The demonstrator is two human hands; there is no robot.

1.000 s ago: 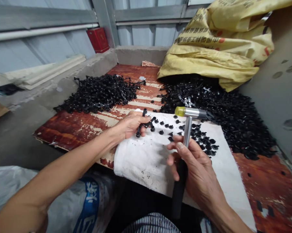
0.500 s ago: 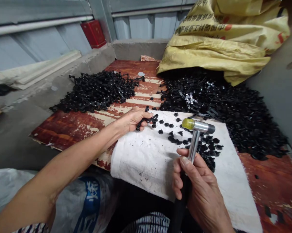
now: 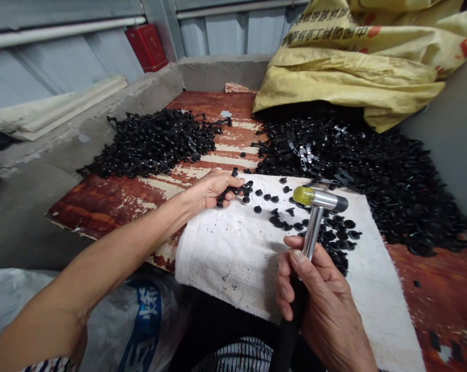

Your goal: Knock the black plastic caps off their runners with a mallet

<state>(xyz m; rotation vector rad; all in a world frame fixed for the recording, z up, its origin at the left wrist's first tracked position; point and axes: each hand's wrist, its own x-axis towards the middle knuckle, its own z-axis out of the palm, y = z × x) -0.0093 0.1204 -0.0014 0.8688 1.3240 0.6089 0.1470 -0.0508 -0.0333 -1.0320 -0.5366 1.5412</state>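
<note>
My left hand [image 3: 213,191] is closed around a small bunch of black plastic parts [image 3: 245,189], just over the far left edge of a white cloth [image 3: 225,258]. My right hand [image 3: 318,294] grips a mallet [image 3: 315,227] by its black handle and holds it upright. The mallet has a metal neck and a head with one yellow and one dark face. Behind and below that head, loose black disc-shaped pieces with stems [image 3: 340,232] lie scattered on the cloth. The fingertips of my left hand partly hide the parts it holds.
A heap of black linked parts [image 3: 159,142] lies on the worn red board [image 3: 109,206] at left. A larger black heap [image 3: 396,181] spreads at right, below a yellow woven sack [image 3: 353,77]. A red box [image 3: 146,47] stands on the ledge. A whitish bag [image 3: 109,320] is at lower left.
The view has shifted slightly. Both hands keep their holds, and the mallet and black parts stay almost where they were.
</note>
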